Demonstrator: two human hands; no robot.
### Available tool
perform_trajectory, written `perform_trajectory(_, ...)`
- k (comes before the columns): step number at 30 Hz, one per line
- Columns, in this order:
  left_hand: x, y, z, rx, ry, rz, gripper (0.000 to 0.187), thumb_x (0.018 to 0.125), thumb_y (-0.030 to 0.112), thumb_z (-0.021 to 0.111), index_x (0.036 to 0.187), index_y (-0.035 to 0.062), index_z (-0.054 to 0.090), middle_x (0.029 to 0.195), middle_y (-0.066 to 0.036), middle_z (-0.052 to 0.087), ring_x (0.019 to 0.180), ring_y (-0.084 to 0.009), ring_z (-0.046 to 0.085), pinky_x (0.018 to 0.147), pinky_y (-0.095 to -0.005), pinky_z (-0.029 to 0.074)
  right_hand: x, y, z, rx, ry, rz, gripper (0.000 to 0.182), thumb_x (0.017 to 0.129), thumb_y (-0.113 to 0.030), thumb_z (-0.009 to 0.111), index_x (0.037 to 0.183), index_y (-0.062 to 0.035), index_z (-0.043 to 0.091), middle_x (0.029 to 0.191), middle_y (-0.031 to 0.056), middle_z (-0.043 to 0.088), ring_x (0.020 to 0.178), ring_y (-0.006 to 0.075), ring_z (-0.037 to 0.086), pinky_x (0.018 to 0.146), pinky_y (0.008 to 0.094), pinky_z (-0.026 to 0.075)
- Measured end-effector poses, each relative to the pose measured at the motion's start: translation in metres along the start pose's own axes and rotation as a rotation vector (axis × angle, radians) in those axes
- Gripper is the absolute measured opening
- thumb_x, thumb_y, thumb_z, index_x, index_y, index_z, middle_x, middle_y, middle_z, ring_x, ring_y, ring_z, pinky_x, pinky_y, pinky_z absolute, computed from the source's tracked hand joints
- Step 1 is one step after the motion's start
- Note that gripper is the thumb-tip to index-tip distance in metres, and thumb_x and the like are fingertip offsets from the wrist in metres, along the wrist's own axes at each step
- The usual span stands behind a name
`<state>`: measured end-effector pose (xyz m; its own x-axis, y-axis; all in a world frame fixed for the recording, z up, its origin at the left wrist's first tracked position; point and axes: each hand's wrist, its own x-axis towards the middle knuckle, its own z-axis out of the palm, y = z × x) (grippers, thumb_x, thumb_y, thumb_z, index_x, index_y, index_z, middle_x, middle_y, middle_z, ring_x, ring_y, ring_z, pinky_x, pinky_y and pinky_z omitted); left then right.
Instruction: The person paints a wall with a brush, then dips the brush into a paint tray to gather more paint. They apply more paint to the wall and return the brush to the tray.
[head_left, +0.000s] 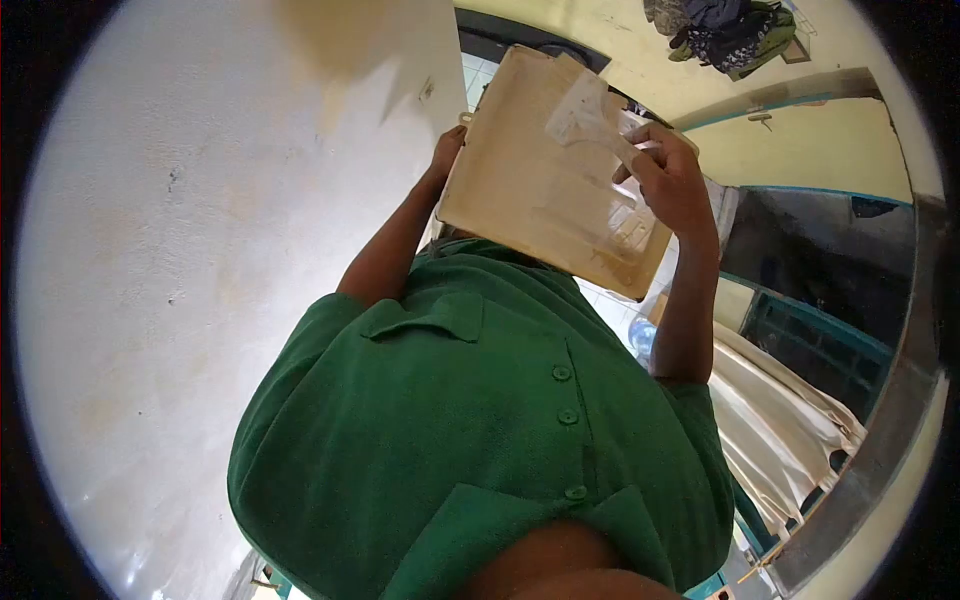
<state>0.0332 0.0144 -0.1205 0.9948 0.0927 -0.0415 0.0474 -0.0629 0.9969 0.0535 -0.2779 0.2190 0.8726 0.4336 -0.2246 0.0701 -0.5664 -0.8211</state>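
Observation:
A pale, beige rectangular panel (520, 165) with raised edges is tilted in front of the green shirt. At its left edge, my left hand (450, 150) grips the rim, with some fingers hidden by the panel. My right hand (672, 180) is closed around the handle of a pale, flat tool (580, 118), whose wide end lies over the panel's upper right part. Whether this is a brush or a scraper I cannot tell. Shiny wet-looking patches show on the panel near my right hand.
To the left stands a stained white wall (230, 220). Dark clothes (725, 35) hang at the upper right. Beyond my right arm are a dark window (810, 260), a cream curtain (780, 400) and a clear bluish plastic object (642, 335). White floor tiles show behind the panel.

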Motion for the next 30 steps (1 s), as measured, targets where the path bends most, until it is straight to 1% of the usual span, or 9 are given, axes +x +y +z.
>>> perform_trajectory(7, -0.002, -0.009, -0.001, 0.055, 0.002, 0.019, 0.032, 0.071, 0.020, 0.057, 0.096, -0.0007, 0.060, 0.092, -0.020, 0.059, 0.083, -0.0351, 0.058, 0.072, -0.0376, 0.049, -0.008, 0.002, 0.005, -0.005, -0.043, 0.100, 0.024, 0.080, -0.013, 0.050, 0.099, 0.0011, 0.056, 0.062, 0.0115, 0.062, 0.053, 0.0119, 0.055, 0.053, 0.0268, 0.042)
perform_trajectory(12, -0.001, -0.007, -0.003, 0.176, -0.007, -0.067, 0.034, 0.076, 0.021, 0.053, 0.101, -0.0010, 0.059, 0.100, -0.019, 0.060, 0.085, -0.0319, 0.059, 0.076, -0.0357, 0.048, 0.002, 0.017, 0.009, 0.054, -0.082, 0.108, 0.020, 0.083, -0.008, 0.052, 0.100, -0.0011, 0.059, 0.062, 0.0067, 0.060, 0.051, 0.0069, 0.048, 0.049, 0.0218, 0.037)
perform_trajectory(14, -0.009, 0.023, -0.002, 0.302, -0.005, -0.017, 0.035, 0.079, 0.022, 0.050, 0.104, -0.0010, 0.059, 0.104, -0.018, 0.059, 0.086, -0.0300, 0.060, 0.077, -0.0348, 0.047, 0.004, 0.010, 0.008, 0.111, -0.083, 0.152, 0.020, 0.083, -0.008, 0.053, 0.101, -0.0006, 0.060, 0.062, 0.0067, 0.060, 0.051, 0.0065, 0.049, 0.048, 0.0203, 0.037)
perform_trajectory(18, -0.014, 0.048, 0.003, 0.153, 0.015, -0.175, 0.035, 0.083, 0.024, 0.046, 0.105, -0.0008, 0.058, 0.101, -0.016, 0.061, 0.084, -0.0274, 0.060, 0.076, -0.0336, 0.046, 0.007, 0.013, 0.010, 0.213, -0.025, 0.127, 0.021, 0.083, -0.009, 0.055, 0.100, -0.0001, 0.062, 0.063, 0.0062, 0.061, 0.050, 0.0057, 0.048, 0.046, 0.0181, 0.038)
perform_trajectory(20, -0.012, 0.035, 0.001, 0.181, -0.010, -0.150, 0.035, 0.084, 0.025, 0.046, 0.105, -0.0008, 0.058, 0.097, -0.016, 0.063, 0.082, -0.0266, 0.060, 0.075, -0.0333, 0.046, 0.008, 0.015, 0.012, 0.179, 0.020, 0.094, 0.023, 0.081, -0.013, 0.057, 0.099, 0.0001, 0.063, 0.064, 0.0068, 0.062, 0.051, 0.0075, 0.051, 0.048, 0.0215, 0.042)
perform_trajectory(22, -0.013, 0.032, 0.000, 0.312, -0.039, 0.017, 0.035, 0.084, 0.025, 0.045, 0.102, -0.0011, 0.059, 0.095, -0.016, 0.063, 0.081, -0.0258, 0.060, 0.074, -0.0332, 0.045, 0.012, 0.018, 0.017, 0.147, 0.065, 0.074, 0.024, 0.079, -0.016, 0.058, 0.096, 0.0004, 0.064, 0.064, 0.0066, 0.062, 0.051, 0.0084, 0.053, 0.050, 0.0231, 0.044)
perform_trajectory(24, -0.013, 0.028, 0.000, 0.263, -0.023, -0.034, 0.035, 0.084, 0.025, 0.045, 0.101, -0.0015, 0.059, 0.095, -0.016, 0.063, 0.081, -0.0258, 0.060, 0.074, -0.0333, 0.045, 0.018, 0.022, 0.021, 0.116, 0.114, 0.068, 0.024, 0.077, -0.016, 0.059, 0.092, 0.0008, 0.065, 0.063, 0.0054, 0.062, 0.052, 0.0087, 0.053, 0.051, 0.0228, 0.044)
perform_trajectory(26, -0.009, 0.026, 0.001, 0.033, 0.042, -0.297, 0.034, 0.084, 0.024, 0.044, 0.100, -0.0020, 0.059, 0.095, -0.017, 0.063, 0.083, -0.0267, 0.060, 0.075, -0.0337, 0.045, 0.023, 0.032, 0.028, 0.078, 0.139, 0.026, 0.023, 0.076, -0.018, 0.060, 0.090, 0.0002, 0.066, 0.062, 0.0057, 0.062, 0.054, 0.0095, 0.054, 0.052, 0.0240, 0.045)
perform_trajectory(30, -0.010, 0.017, 0.002, -0.073, 0.066, -0.283, 0.033, 0.084, 0.023, 0.044, 0.100, -0.0022, 0.059, 0.094, -0.017, 0.063, 0.084, -0.0280, 0.060, 0.075, -0.0342, 0.045, 0.027, 0.033, 0.028, -0.107, 0.113, 0.015, 0.024, 0.074, -0.019, 0.062, 0.088, -0.0014, 0.066, 0.063, 0.0084, 0.062, 0.057, 0.0123, 0.057, 0.056, 0.0278, 0.047)
